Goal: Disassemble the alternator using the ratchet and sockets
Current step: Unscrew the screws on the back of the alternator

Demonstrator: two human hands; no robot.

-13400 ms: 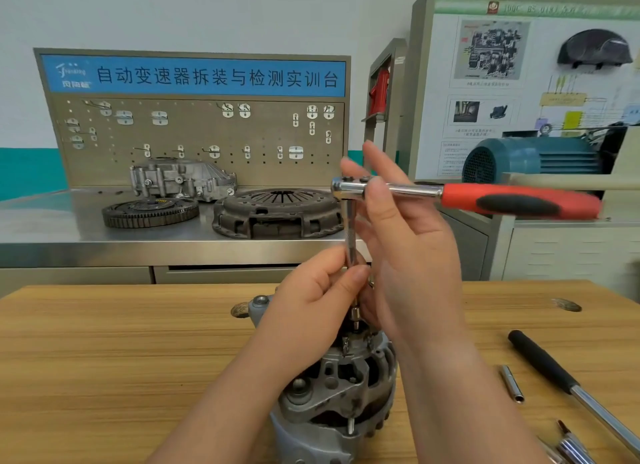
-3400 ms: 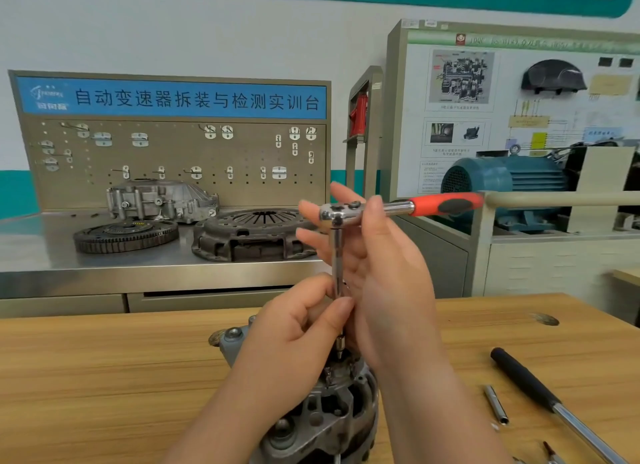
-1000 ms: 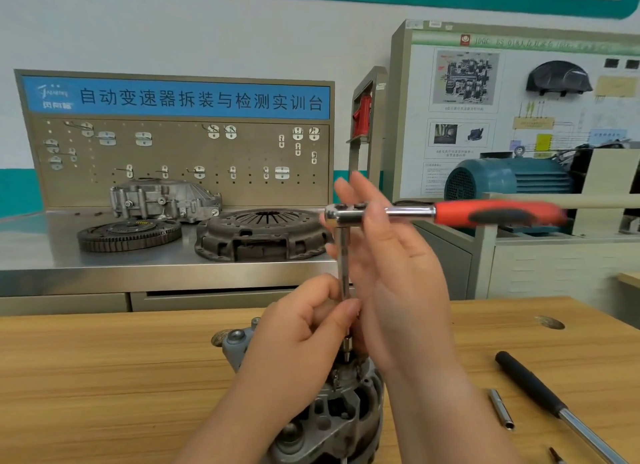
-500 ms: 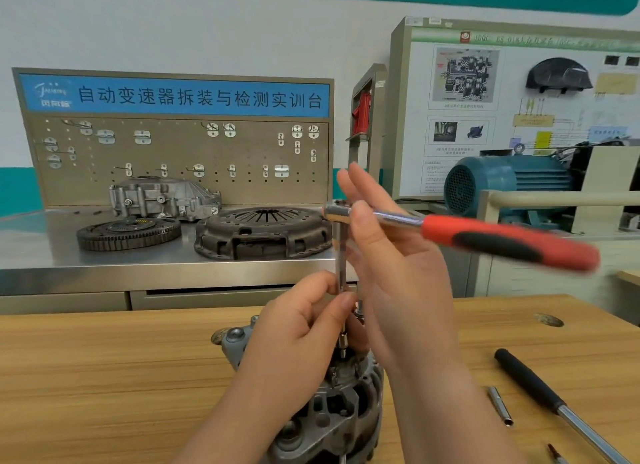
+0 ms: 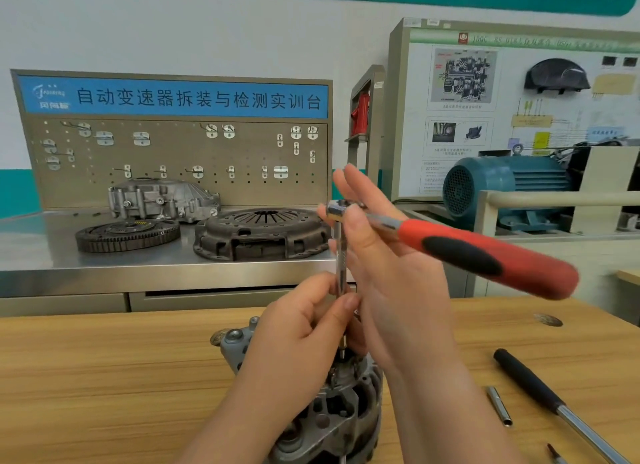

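Standing at the near edge of the wooden table [image 5: 86,377], one sees a steel counter [image 5: 41,252] behind it on the left, backed by a pegboard [image 5: 173,151]. Along the counter's front edge lie a toothed wheel [image 5: 128,235] and, to its right, a dark clutch cover [image 5: 259,235]. A grey metal housing [image 5: 162,200] sits behind them against the pegboard.

At the middle of the table's near edge stands the alternator [image 5: 346,418], partly covered by the person's arms. The left hand [image 5: 301,339] is above it, thumb and curled fingers pinching the lower part of a thin extension bar [image 5: 341,266] that rises upright from the alternator's top. The ratchet [image 5: 467,252] sits on top of this bar, its red and black handle reaching out to the right, slanting slightly down and blurred. The right hand [image 5: 394,283] is just right of the bar, fingers straight and pointing up behind the ratchet's head. Its thumb lies across the metal neck, so the neck is held lightly between thumb and fingers.

Towards the table's near right corner lie a small metal sleeve [image 5: 498,406] and a black-handled tool [image 5: 533,384], side by side and not touching. Beyond the table's far right edge a blue motor [image 5: 505,186] stands before a display board [image 5: 485,92].
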